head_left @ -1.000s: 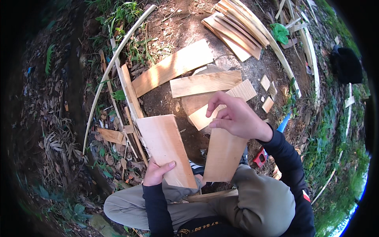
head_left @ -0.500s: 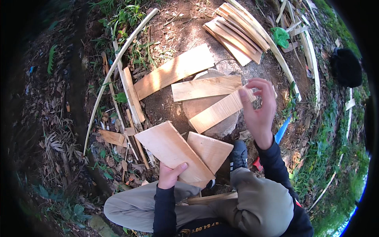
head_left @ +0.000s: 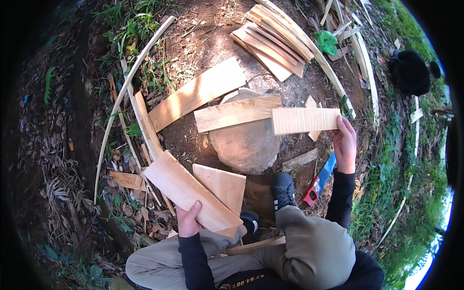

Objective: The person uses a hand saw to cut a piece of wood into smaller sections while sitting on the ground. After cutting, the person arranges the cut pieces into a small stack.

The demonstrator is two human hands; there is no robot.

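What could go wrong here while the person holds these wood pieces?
The right hand grips the short plank only at one end, so it may tip or slip. The left hand pins two boards on the knee; the lower one could slide off. A hand saw lies beside the shoe.

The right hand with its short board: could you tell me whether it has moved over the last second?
Yes. The right hand has carried the short board away from the person's lap, out to the right past the round stone.
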